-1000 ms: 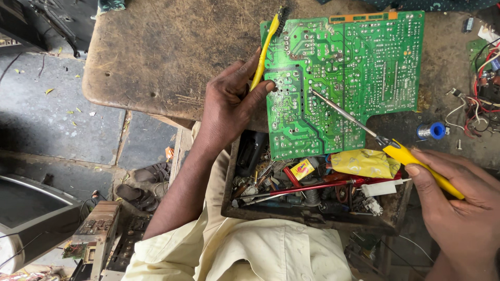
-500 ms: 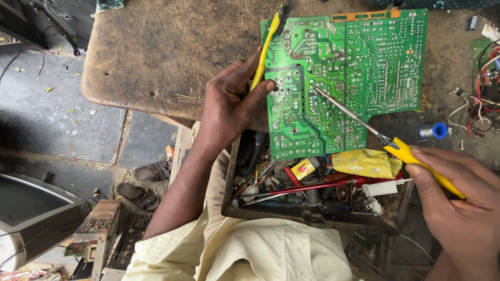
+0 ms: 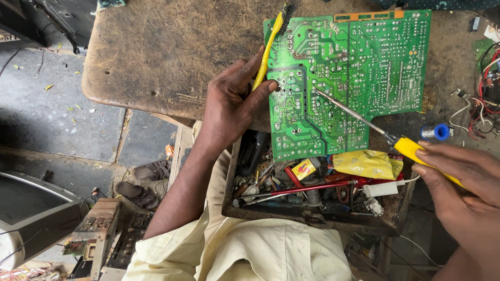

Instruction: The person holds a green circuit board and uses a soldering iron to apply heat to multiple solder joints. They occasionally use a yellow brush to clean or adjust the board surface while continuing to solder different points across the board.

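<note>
The left hand point(image 3: 232, 101) is closed around a yellow brush point(image 3: 268, 44) and its thumb presses on the edge of one green circuit board point(image 3: 354, 73). The right hand point(image 3: 461, 179) is curled around the yellow handle of a soldering iron point(image 3: 411, 148), and the thin metal tip touches the middle of the board. The board lies flat on the worn brown desk point(image 3: 156, 52). Near the right hand sits one small blue spool point(image 3: 436, 131). Just below the board is one open drawer point(image 3: 312, 218) full of stuff: a crumpled yellow bag point(image 3: 367, 164), a red-handled tool point(image 3: 312, 189), a small yellow box point(image 3: 303, 169) and many little metal parts. Two sandals point(image 3: 140, 182) lie on the floor by the desk.
</note>
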